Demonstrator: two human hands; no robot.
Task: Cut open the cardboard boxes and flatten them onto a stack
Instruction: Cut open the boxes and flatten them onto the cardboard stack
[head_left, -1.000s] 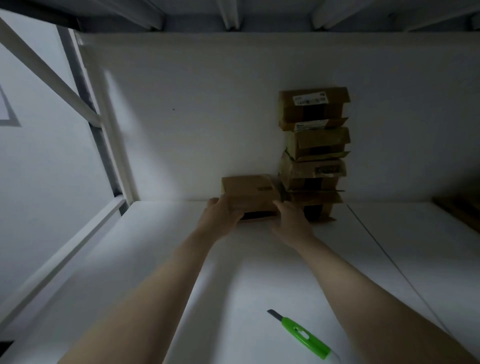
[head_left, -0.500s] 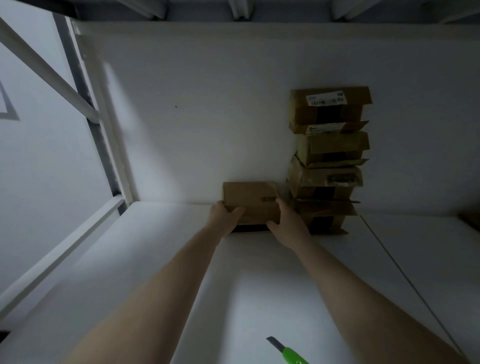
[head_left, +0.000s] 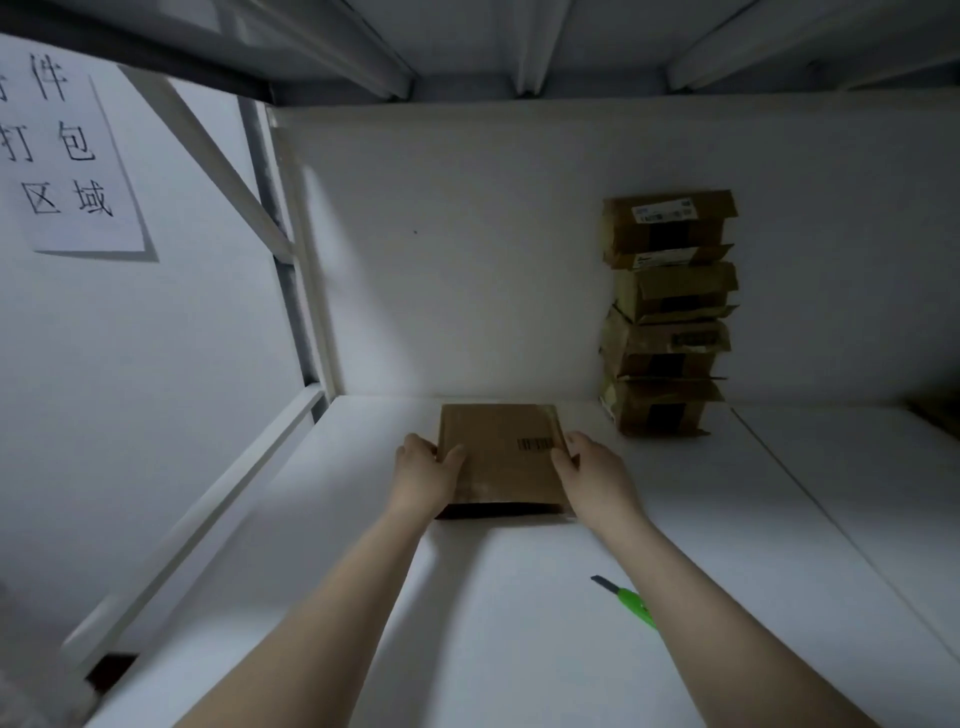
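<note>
A small cardboard box (head_left: 498, 457) lies flat on the white table (head_left: 519, 649), toward the far side, just short of the back wall (head_left: 467, 260). The left hand (head_left: 423, 478) grips its left edge and the right hand (head_left: 597, 480) its right edge, each with the thumb laid over the top face and the fingers curled down the side. The box is plain brown corrugated board, low and roughly square, matte, with a printed barcode (head_left: 535, 443) near its far right corner; its near side shows a dark gap, so it may already be partly open or sagging there. It looks light and probably empty, stiff along the folds but easy to dent on the broad faces, so the side edges, where the hands sit, are the sound place to hold it. To the far right a stack of boxes (head_left: 667, 312), four similar ones with loose flaps and dark tape, stands against the wall and leans slightly. A green utility knife (head_left: 626, 600) with its blade out lies near, beside the right forearm, touched by neither hand.
</note>
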